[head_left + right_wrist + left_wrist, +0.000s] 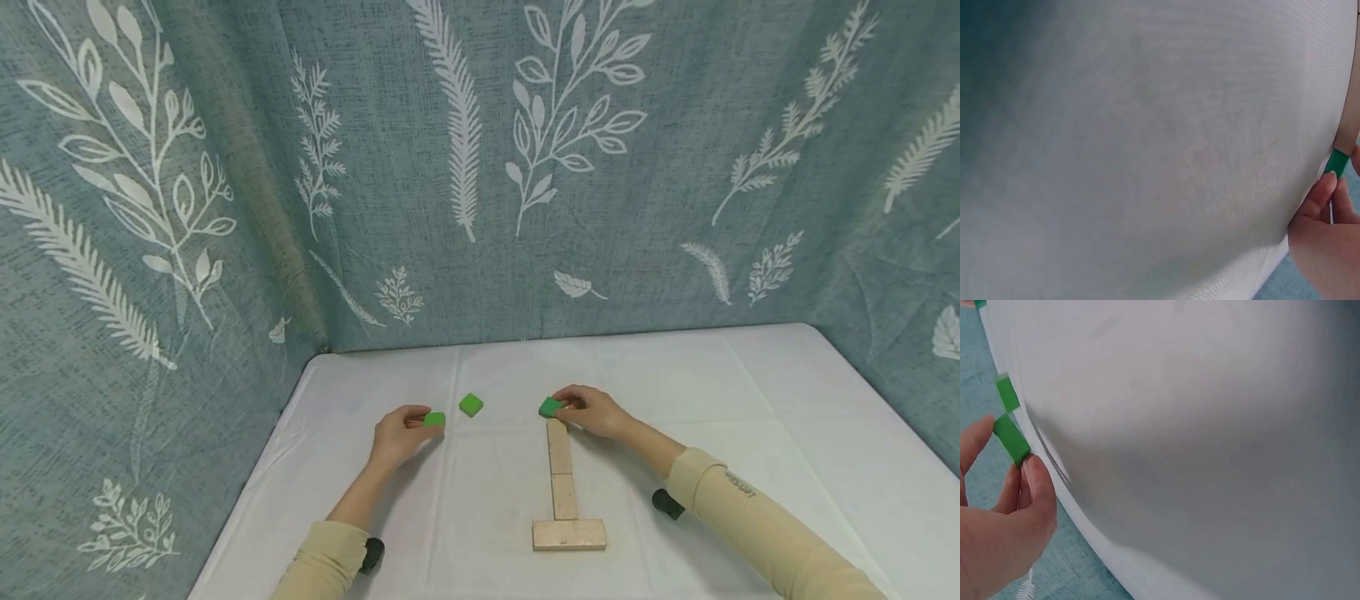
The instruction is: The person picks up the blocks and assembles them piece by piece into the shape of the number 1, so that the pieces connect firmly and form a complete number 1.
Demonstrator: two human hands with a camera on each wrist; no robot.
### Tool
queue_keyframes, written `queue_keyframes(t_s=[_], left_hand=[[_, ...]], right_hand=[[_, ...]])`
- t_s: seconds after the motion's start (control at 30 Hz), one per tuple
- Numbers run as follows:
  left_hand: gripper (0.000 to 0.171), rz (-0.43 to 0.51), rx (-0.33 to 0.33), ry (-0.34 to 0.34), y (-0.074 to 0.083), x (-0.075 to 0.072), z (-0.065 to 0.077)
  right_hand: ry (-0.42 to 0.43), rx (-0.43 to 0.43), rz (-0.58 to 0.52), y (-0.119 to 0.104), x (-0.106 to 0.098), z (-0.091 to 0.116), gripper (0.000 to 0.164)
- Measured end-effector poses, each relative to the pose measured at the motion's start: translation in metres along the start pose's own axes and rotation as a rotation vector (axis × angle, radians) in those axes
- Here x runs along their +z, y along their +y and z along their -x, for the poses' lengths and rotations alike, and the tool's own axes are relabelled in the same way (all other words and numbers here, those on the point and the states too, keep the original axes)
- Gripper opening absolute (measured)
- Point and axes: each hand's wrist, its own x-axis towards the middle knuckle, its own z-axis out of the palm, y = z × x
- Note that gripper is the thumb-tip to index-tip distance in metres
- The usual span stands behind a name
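On the left of the table, my left hand (397, 436) pinches a bright green block (434, 419); the left wrist view shows this green block (1012, 439) between thumb and fingertips. Just beyond it a second light green block (471, 405) lies on the cloth. My right hand (594, 412) grips a darker green block (550, 407) at the far end of a row of wooden blocks. In the right wrist view that green block (1336, 162) appears to touch the end of the wooden strip (1349, 119). Two wooden blocks (559, 446) run in line toward a crosswise wooden block (569, 535).
A white cloth (480, 500) covers the table. Blue-green curtains (510, 275) with white leaf prints hang behind and at both sides. Dark wrist devices (667, 503) sit below the sleeves (757, 517).
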Motion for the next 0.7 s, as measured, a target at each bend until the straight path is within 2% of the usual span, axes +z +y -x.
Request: queue_keyframes(t_s=[0.4,0.7], left_hand=[[0.046,0.134,-0.014,-0.052,0.016,0.017,0.005],[0.047,0.180,0.017,-0.093,0.030,0.034,0.004]], right_hand=[[-0.004,-0.001,-0.008,0.000,-0.001,0.000,0.034],[-0.002,-0.002,-0.004,0.000,-0.002,0.000,0.034]])
